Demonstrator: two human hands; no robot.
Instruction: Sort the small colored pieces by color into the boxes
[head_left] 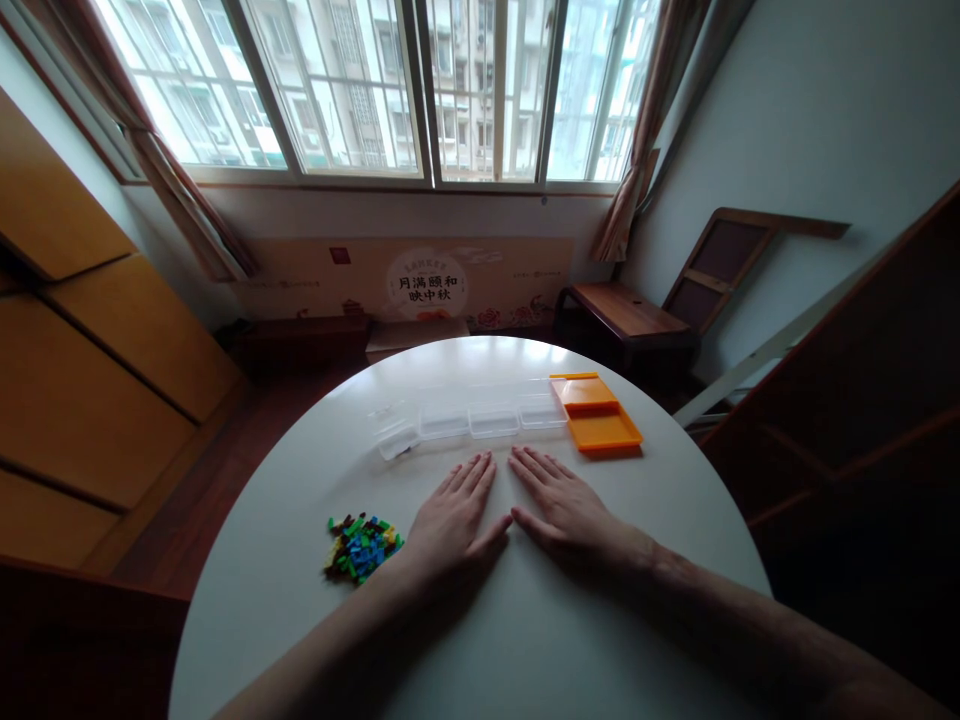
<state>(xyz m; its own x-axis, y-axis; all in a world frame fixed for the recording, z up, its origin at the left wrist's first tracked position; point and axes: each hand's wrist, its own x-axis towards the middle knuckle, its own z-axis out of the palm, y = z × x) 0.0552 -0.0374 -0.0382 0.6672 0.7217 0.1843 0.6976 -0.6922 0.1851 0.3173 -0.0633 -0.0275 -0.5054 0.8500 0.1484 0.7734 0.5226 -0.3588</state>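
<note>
My left hand (454, 515) and my right hand (559, 505) lie flat, palms down, side by side on the round white table (480, 640), fingers stretched forward and thumbs nearly touching. Both hold nothing. A small heap of tiny coloured bricks (361, 546), blue, green, yellow and dark, sits just left of my left hand. Beyond the fingertips stands a row of clear plastic compartment boxes (469, 420). At the row's right end an orange lid (596, 412) lies open.
A low wooden bench (626, 312) and a leaning folded table frame (724, 262) stand at the far right wall. Wooden cabinets (90, 380) line the left. A printed cardboard panel (420, 280) rests under the window.
</note>
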